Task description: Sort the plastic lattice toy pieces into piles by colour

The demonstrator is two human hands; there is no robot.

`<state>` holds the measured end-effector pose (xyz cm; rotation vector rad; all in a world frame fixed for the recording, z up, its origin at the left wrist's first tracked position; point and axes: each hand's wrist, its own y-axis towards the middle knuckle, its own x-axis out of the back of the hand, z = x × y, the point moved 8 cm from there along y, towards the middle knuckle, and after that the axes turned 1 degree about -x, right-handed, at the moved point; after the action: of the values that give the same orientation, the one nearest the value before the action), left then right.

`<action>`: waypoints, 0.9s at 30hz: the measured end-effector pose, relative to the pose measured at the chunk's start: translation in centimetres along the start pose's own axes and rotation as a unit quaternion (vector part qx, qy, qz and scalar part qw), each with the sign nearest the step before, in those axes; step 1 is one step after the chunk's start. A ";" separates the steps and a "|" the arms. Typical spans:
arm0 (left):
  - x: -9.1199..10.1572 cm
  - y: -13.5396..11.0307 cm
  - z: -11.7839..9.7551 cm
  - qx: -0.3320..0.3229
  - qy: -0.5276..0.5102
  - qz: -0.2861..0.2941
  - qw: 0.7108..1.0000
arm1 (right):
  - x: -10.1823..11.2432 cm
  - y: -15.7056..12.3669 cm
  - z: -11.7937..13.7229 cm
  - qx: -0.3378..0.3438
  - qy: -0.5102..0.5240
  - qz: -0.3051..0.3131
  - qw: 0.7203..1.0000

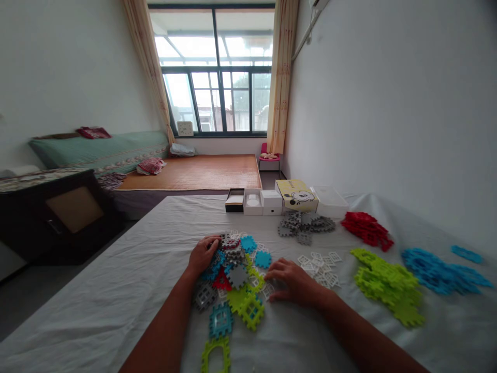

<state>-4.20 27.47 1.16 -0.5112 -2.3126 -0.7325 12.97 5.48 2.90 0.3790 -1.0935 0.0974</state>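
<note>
A mixed heap of flat interlocking plastic tiles, grey, blue, red and lime, lies on the white table cover in front of me. My left hand rests on the heap's left side with fingers curled over grey and blue pieces. My right hand lies at the heap's right edge, fingers bent down and touching small white window pieces. Whether either hand grips a piece is hidden.
Sorted piles lie to the right: grey tiles, red tiles, lime tiles, blue tiles. Small boxes line the table's far edge. Beyond are a bed with a mat, a dark cabinet and a window.
</note>
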 end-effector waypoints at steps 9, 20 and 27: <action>0.0 0.0 0.2 -0.003 0.006 -0.001 1.000 | 0.2 -0.1 -0.1 0.005 -0.051 -0.010 0.999; 0.1 0.0 -0.2 0.002 0.011 0.006 1.000 | -0.7 0.6 0.1 -0.029 -0.170 -0.011 0.985; -0.1 0.1 0.0 0.004 0.009 0.012 1.000 | -0.5 0.6 -0.7 -0.051 -0.146 -0.014 0.988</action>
<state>-4.11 27.56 1.11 -0.5269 -2.2886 -0.7128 13.14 6.36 2.38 0.3230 -1.3756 -0.0405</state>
